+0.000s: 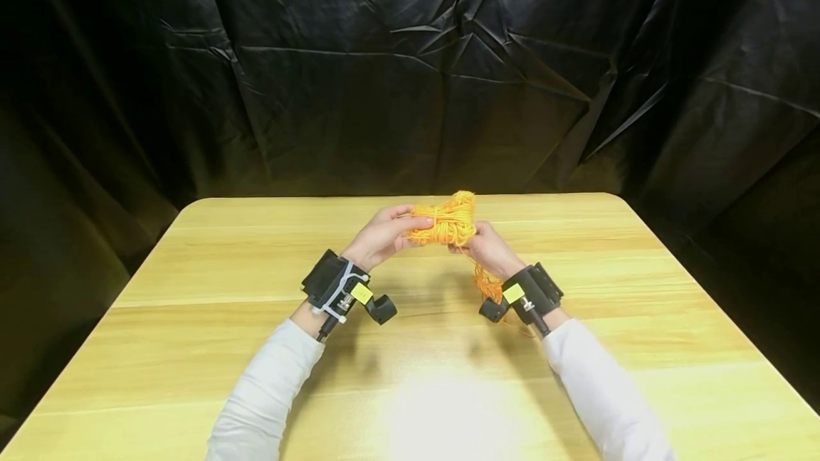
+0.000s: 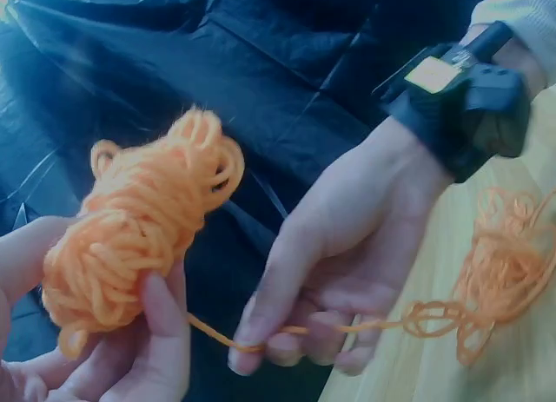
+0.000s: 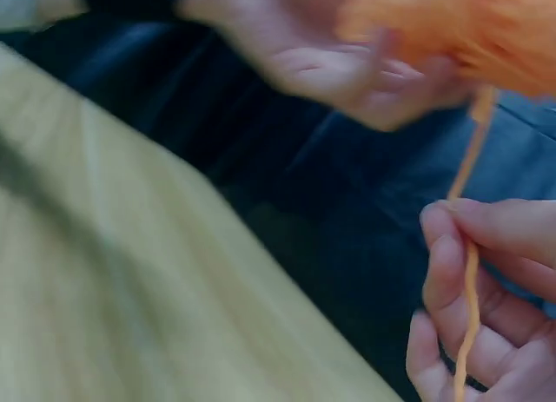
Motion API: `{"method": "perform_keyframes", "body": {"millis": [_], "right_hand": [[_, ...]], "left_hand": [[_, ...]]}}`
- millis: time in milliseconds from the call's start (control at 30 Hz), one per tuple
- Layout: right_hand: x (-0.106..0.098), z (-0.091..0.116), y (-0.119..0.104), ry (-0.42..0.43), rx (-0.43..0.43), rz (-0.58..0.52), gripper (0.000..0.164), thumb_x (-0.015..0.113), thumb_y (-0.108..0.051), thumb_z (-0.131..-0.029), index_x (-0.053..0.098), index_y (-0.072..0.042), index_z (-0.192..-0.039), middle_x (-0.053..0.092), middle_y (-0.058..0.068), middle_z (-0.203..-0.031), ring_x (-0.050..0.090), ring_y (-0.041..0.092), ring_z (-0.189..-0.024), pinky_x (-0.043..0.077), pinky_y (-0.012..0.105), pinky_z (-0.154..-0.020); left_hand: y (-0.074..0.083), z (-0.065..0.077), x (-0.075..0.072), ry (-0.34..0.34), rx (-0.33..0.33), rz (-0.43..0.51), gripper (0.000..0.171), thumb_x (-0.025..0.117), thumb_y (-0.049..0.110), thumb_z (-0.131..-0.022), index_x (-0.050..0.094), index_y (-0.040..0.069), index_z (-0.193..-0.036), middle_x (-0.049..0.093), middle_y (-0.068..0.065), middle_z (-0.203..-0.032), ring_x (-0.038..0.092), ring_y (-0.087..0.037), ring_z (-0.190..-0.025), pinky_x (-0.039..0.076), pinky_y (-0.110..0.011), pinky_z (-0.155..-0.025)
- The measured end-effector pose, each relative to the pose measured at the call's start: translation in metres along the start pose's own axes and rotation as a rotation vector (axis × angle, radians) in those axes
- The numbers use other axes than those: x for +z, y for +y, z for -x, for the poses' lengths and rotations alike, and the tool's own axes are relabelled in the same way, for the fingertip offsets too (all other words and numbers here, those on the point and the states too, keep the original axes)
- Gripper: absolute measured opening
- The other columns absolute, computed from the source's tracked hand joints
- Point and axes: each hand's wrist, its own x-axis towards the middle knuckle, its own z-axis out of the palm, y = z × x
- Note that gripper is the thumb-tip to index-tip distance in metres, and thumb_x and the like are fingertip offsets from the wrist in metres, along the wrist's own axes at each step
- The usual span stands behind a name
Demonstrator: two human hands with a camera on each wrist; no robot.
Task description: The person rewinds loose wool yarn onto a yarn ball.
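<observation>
An orange bundle of yarn (image 1: pixel 448 223) is held up above the table by my left hand (image 1: pixel 383 235), thumb on its near side and fingers beneath. In the left wrist view the wound yarn (image 2: pixel 130 237) shows loops sticking out at its top end. My right hand (image 1: pixel 492 247) is just right of the bundle, thumb and forefinger pinching a single strand (image 3: pixel 473 289) that runs out of it. Past the right hand, that strand leads to a loose tangle of yarn (image 2: pixel 508 263) by the right wrist.
A light wooden table (image 1: pixel 192 368) spreads beneath both arms. Behind it hangs a creased black sheet (image 1: pixel 359 112). Each wrist wears a black strap with a small camera, the left one (image 1: pixel 384 309) and the right one (image 1: pixel 493 309).
</observation>
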Motion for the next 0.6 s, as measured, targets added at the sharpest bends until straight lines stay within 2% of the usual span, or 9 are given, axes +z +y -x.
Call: {"method": "perform_keyframes", "body": {"millis": [67,133,267,433,600], "right_hand": [[0.007,0.004,0.005,-0.036,-0.017,0.033,0.017,0.045,0.002,-0.087,0.056,0.010,-0.098,0.056,0.000,-0.078,0.052,0.011,-0.071,0.047,0.023,-0.069],[0.013,0.008,0.007,-0.080,-0.046,0.083,0.024,0.046,-0.006,-0.091,0.055,0.012,-0.105,0.054,0.001,-0.076,0.051,0.010,-0.067,0.047,0.025,-0.066],[0.024,0.017,0.005,-0.113,-0.103,0.288,0.027,0.045,-0.011,-0.093,0.059,0.008,-0.106,0.048,0.001,-0.069,0.043,0.008,-0.056,0.040,0.022,-0.054],[0.030,0.028,-0.008,-0.139,-0.144,0.473,0.026,0.045,-0.014,-0.093,0.062,0.003,-0.105,0.039,0.000,-0.060,0.032,0.008,-0.050,0.028,0.020,-0.047],[0.029,0.036,-0.028,-0.163,-0.154,0.616,0.024,0.048,-0.017,-0.092,0.065,-0.003,-0.104,0.030,-0.003,-0.056,0.025,0.009,-0.048,0.024,0.022,-0.047]], "left_hand": [[0.001,-0.001,0.000,0.036,0.016,-0.010,0.024,0.058,0.005,-0.084,0.052,-0.003,-0.106,0.057,-0.008,-0.094,0.060,-0.014,-0.080,0.048,-0.033,-0.083],[0.000,-0.001,0.000,0.074,0.034,-0.036,0.020,0.060,0.007,-0.083,0.052,-0.001,-0.100,0.056,-0.009,-0.095,0.059,-0.015,-0.081,0.047,-0.034,-0.084],[-0.002,-0.004,-0.002,0.161,0.055,-0.100,0.019,0.064,0.010,-0.081,0.049,0.003,-0.091,0.054,-0.010,-0.095,0.057,-0.016,-0.081,0.048,-0.035,-0.083],[-0.005,-0.007,-0.006,0.247,0.038,-0.182,0.030,0.068,0.013,-0.078,0.048,0.004,-0.098,0.054,-0.009,-0.095,0.056,-0.016,-0.081,0.049,-0.033,-0.081],[-0.007,-0.007,-0.007,0.274,0.031,-0.226,0.031,0.068,0.013,-0.078,0.049,0.002,-0.100,0.055,-0.011,-0.096,0.056,-0.018,-0.080,0.050,-0.031,-0.079]]}}
